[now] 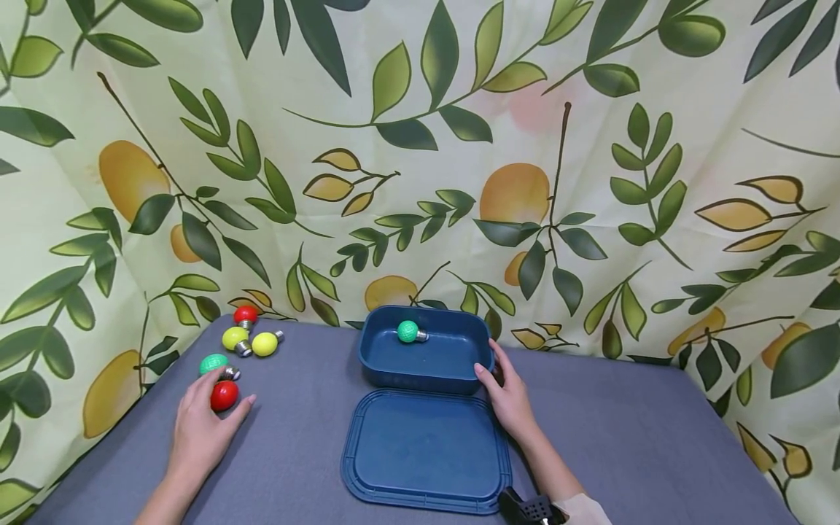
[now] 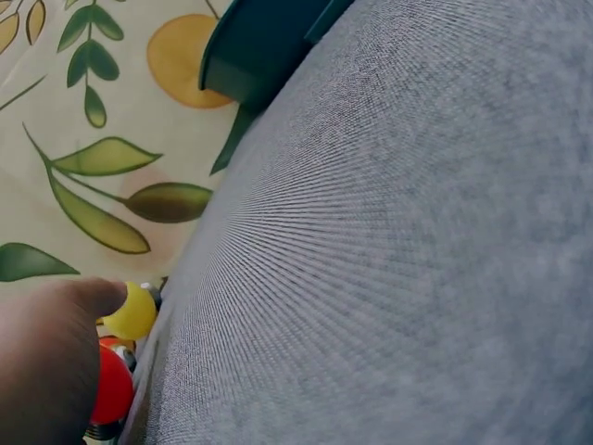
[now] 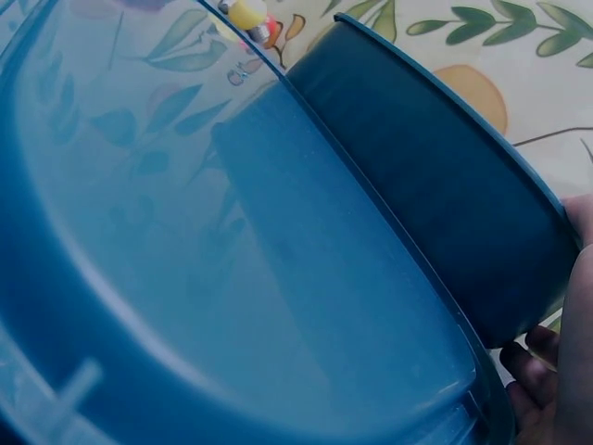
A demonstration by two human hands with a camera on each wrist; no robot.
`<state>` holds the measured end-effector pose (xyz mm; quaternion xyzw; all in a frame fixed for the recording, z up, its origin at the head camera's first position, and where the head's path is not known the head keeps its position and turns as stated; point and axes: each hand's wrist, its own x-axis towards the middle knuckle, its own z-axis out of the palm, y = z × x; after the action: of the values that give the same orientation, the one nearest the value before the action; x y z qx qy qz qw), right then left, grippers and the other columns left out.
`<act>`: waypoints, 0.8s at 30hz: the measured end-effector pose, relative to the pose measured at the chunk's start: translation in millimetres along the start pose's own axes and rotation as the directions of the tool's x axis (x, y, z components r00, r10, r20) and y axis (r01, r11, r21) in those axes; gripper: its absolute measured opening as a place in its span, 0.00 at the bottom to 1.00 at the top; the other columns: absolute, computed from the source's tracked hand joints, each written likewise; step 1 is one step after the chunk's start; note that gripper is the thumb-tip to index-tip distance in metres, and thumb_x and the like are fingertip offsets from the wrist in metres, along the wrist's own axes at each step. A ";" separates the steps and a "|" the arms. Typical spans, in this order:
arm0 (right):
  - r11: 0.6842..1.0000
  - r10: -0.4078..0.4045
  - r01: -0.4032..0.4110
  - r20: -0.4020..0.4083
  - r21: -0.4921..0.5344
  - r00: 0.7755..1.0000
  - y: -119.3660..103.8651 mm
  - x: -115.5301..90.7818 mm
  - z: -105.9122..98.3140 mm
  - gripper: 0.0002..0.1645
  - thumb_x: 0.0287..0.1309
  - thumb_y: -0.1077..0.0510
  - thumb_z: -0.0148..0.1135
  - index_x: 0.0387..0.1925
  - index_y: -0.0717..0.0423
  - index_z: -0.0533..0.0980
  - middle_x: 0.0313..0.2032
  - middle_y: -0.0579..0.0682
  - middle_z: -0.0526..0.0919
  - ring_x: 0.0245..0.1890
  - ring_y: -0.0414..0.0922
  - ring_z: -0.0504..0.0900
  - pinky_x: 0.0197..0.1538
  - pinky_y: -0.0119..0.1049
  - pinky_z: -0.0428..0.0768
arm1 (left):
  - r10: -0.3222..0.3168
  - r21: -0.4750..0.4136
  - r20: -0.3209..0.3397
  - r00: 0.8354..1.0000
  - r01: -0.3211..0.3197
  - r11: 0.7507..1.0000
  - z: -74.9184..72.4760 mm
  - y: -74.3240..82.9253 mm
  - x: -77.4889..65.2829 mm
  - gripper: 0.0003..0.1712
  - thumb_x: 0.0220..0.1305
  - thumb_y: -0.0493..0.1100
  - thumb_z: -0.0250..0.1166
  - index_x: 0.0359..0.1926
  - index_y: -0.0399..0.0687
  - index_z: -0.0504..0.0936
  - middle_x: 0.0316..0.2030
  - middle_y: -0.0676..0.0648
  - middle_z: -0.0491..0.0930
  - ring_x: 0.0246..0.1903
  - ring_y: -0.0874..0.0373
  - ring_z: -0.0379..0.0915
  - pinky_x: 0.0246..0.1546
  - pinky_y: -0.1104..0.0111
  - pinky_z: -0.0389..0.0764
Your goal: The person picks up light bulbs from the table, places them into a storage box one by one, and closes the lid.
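At the left of the head view my left hand (image 1: 200, 426) reaches around a red light bulb (image 1: 224, 396), its thumb spread away from the bulb. Just beyond it lies a green bulb (image 1: 214, 363), close to the fingertips. The left wrist view shows the red bulb (image 2: 113, 387) beside the hand (image 2: 46, 362), with a yellow bulb (image 2: 132, 312) past the thumb. My right hand (image 1: 510, 397) grips the right end of a dark blue box (image 1: 420, 380), thumb at the rim. Inside the box lies another green bulb (image 1: 407, 332).
A blue lid (image 1: 426, 452) lies flat in front of the box. Two yellow bulbs (image 1: 265, 344) and a second red bulb (image 1: 246, 314) lie at the table's far left corner. A leaf-patterned cloth (image 1: 420, 175) hangs behind the grey table (image 1: 289, 437).
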<state>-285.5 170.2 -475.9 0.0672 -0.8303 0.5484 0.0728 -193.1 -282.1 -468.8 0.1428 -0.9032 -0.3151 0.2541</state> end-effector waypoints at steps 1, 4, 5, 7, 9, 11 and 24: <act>1.000 0.000 0.000 -0.001 0.000 1.000 0.0 -0.1 -0.4 0.40 0.72 0.43 0.56 0.79 0.43 0.55 0.73 0.59 0.68 0.70 0.56 0.72 0.71 0.57 0.70 | 0.002 0.002 0.010 1.000 -0.002 1.000 0.4 -0.1 -0.5 0.40 0.56 0.41 0.75 0.67 0.34 0.70 0.66 0.26 0.65 0.64 0.27 0.60 0.61 0.33 0.65; 1.000 -0.001 0.001 -0.005 0.000 1.000 -0.3 -0.8 -1.5 0.40 0.73 0.44 0.56 0.79 0.44 0.55 0.73 0.59 0.68 0.70 0.56 0.72 0.71 0.57 0.70 | 0.026 -0.004 0.018 0.999 -0.026 1.000 1.7 -0.1 -1.2 0.34 0.56 0.40 0.74 0.62 0.33 0.75 0.66 0.27 0.66 0.64 0.28 0.61 0.61 0.34 0.66; 1.000 -0.002 0.002 -0.005 -0.002 1.000 -0.5 -1.1 -1.7 0.40 0.73 0.44 0.56 0.79 0.44 0.55 0.73 0.59 0.68 0.71 0.56 0.72 0.71 0.57 0.70 | 0.031 -0.006 0.018 0.999 -0.031 1.000 2.2 0.0 -1.3 0.33 0.56 0.39 0.74 0.62 0.33 0.76 0.66 0.27 0.66 0.64 0.28 0.61 0.61 0.35 0.66; 1.000 -0.003 0.003 -0.003 -0.003 1.000 -0.5 -1.5 -2.0 0.40 0.73 0.43 0.56 0.79 0.44 0.55 0.73 0.60 0.68 0.71 0.56 0.72 0.71 0.57 0.70 | 0.023 -0.003 0.024 0.999 -0.023 1.000 2.9 0.4 -1.6 0.32 0.56 0.38 0.74 0.61 0.33 0.76 0.66 0.28 0.66 0.65 0.29 0.61 0.62 0.34 0.66; 1.000 -0.003 0.003 -0.001 -0.006 1.000 -0.6 -1.9 -2.0 0.40 0.73 0.43 0.56 0.79 0.44 0.54 0.73 0.60 0.67 0.71 0.57 0.72 0.71 0.57 0.70 | 0.001 0.005 0.039 0.999 -0.001 1.000 3.3 1.1 -1.5 0.32 0.57 0.38 0.73 0.62 0.33 0.76 0.67 0.28 0.65 0.66 0.29 0.59 0.62 0.33 0.66; 1.000 -0.002 0.002 0.000 -0.007 1.000 -0.8 -2.0 -1.7 0.40 0.73 0.43 0.56 0.79 0.44 0.55 0.74 0.60 0.67 0.71 0.57 0.71 0.71 0.57 0.70 | -0.017 0.013 0.054 0.998 0.016 1.000 3.3 1.5 -1.5 0.32 0.58 0.37 0.73 0.62 0.33 0.75 0.67 0.28 0.65 0.66 0.29 0.59 0.63 0.33 0.65; 1.000 0.005 -0.005 0.009 -0.001 1.000 1.8 -0.5 0.5 0.41 0.73 0.43 0.56 0.80 0.44 0.53 0.75 0.60 0.64 0.72 0.57 0.70 0.71 0.58 0.69 | 0.078 -0.048 -0.057 0.995 -0.081 0.996 5.6 -2.2 -4.1 0.10 0.58 0.34 0.73 0.41 0.38 0.84 0.53 0.37 0.81 0.55 0.41 0.76 0.54 0.60 0.77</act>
<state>-285.4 170.5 -477.8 0.0675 -0.8310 0.5479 0.0679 -192.5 -279.3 -475.6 0.1088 -0.8926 -0.3233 0.2948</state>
